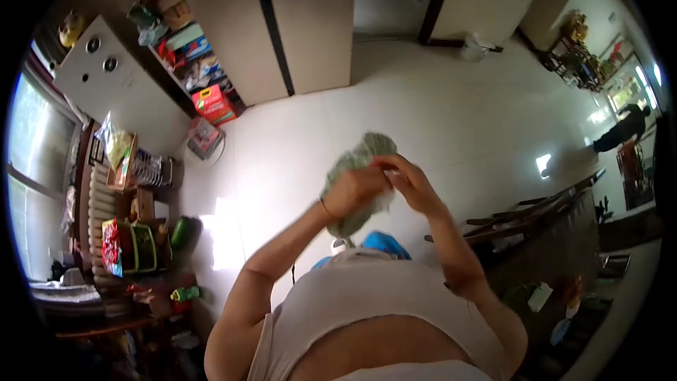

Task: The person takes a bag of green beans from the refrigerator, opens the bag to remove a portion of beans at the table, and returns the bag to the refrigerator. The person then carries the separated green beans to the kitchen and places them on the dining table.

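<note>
A pale green, thin plastic bag (376,145) hangs in front of my chest, bunched in the middle, with a fuller part below. My left hand (355,192) is closed around its gathered middle. My right hand (416,185) meets the left one there, thumb and fingers pinched together at the bag's gathered part. Both hands hide the exact spot where the fingers grip. What the bag contains cannot be made out.
Pale tiles (296,141) cover the floor. At left stand shelves with goods, a red box (214,104), a round scale-like item (205,140) and a dark green melon (185,233). A dark wooden table (543,240) is at right. Another person (623,129) stands far right.
</note>
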The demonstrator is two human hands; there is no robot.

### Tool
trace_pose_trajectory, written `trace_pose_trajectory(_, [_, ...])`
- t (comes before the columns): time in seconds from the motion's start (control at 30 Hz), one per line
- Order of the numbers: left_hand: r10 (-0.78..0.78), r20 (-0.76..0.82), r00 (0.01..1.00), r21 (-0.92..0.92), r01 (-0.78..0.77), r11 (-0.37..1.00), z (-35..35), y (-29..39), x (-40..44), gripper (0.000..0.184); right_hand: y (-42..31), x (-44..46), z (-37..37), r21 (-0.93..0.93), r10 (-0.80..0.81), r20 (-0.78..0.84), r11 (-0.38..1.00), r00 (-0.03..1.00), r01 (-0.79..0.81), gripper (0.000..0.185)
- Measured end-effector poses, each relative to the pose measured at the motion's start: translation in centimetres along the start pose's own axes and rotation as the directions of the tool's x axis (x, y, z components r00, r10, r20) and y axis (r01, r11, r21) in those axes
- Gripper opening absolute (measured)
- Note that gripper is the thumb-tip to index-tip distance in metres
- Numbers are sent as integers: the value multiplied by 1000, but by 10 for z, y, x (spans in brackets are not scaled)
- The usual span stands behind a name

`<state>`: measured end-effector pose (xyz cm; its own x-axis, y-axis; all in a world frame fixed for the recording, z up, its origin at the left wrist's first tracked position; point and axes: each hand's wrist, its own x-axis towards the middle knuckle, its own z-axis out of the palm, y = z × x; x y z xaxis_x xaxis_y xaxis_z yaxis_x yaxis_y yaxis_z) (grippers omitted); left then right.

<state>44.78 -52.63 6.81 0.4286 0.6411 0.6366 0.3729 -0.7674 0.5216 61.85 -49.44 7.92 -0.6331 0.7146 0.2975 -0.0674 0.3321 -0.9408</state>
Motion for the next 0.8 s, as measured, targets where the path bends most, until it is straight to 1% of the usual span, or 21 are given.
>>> trace_pose_trajectory(0.03, [-89, -28, 996, 40, 90, 995, -26, -15, -1, 12, 8, 30, 4, -18, 55, 80, 998, 995, -54, 34])
trace_pose_trajectory(0.07, [-125, -126, 984, -48, 120, 992, -53, -29, 3, 15, 10, 67, 15, -29, -47, 29, 998, 999, 47, 26])
trace_pose_trajectory(0.1, [-141, -219, 965, -42, 135, 990, -81, -36, 7, 21, 16, 104, 20, -16, -30, 65, 999, 997, 31, 19])
trace_pose_trajectory(0.13, [-344, -207, 916, -155, 317, 936, -103, -55, -3, 26, 10, 139, 30, 8, -28, 73, 1000, 997, 28, 14])
trace_pose_trajectory(0.17, [-353, -280, 893, -78, 345, 935, -128, -61, 0, 27, -1, 173, 39, -107, 5, 128, 994, 992, 9, 13])
trace_pose_trajectory(0.2, [-432, -314, 846, -157, 402, 902, -153, -70, 3, 23, -9, 205, 50, -95, -74, 174, 991, 982, 92, 14])
trace_pose_trajectory(0.23, [-493, -329, 805, -213, 446, 869, -175, -83, 4, 16, 1, 240, 61, -185, -171, 178, 962, 969, 203, 13])
trace_pose_trajectory(0.27, [-416, -345, 841, -122, 400, 909, -198, -98, 5, 11, -6, 270, 66, -387, -349, 205, 829, 914, 403, 12])
trace_pose_trajectory(0.3, [-398, -346, 849, -155, 367, 917, -218, -117, 7, 9, 1, 304, 73, -415, -532, 198, 715, 823, 562, 12])
trace_pose_trajectory(0.37, [-505, -313, 805, -433, 352, 830, -254, -152, 9, 8, -5, 352, 81, -400, -588, 201, 681, 784, 613, 12])
trace_pose_trajectory(0.4, [-562, -288, 775, -440, 414, 797, -273, -167, 9, 7, 0, 370, 83, -381, -589, 235, 676, 773, 631, 11])
trace_pose_trajectory(0.43, [-569, -307, 763, -456, 407, 791, -293, -189, 7, 5, 5, 388, 81, -364, -595, 268, 665, 757, 652, 11])
trace_pose_trajectory(0.47, [-609, -332, 721, -470, 433, 769, -309, -203, 9, 5, 7, 406, 81, -354, -609, 295, 646, 736, 676, 11])
trace_pose_trajectory(0.5, [-643, -350, 681, -486, 455, 746, -323, -211, 14, 5, 11, 417, 84, -324, -594, 382, 632, 708, 704, 10])
trace_pose_trajectory(0.53, [-663, -342, 666, -497, 470, 729, -338, -222, 20, 10, 21, 430, 87, -252, -485, 427, 747, 763, 615, 11])
trace_pose_trajectory(0.57, [-715, -314, 624, -628, 428, 649, -348, -228, 30, 12, 30, 445, 91, -179, -418, 509, 803, 752, 568, 11])
trace_pose_trajectory(0.63, [-747, -304, 592, -557, 525, 643, -370, -245, 41, 12, 54, 485, 98, -117, -298, 628, 877, 719, 466, 7])
trace_pose_trajectory(0.7, [-660, -355, 662, -284, 596, 751, -388, -274, 37, 12, 76, 526, 111, 3, -159, 738, 973, 656, 233, 7])
trace_pose_trajectory(0.73, [-604, -369, 706, -136, 602, 787, -394, -284, 36, 12, 84, 544, 114, 40, -98, 788, 993, 608, 108, 8])
trace_pose_trajectory(0.8, [-556, -323, 766, 146, 621, 770, -409, -299, 42, 14, 100, 590, 112, -11, 13, 826, 1000, 564, -7, 11])
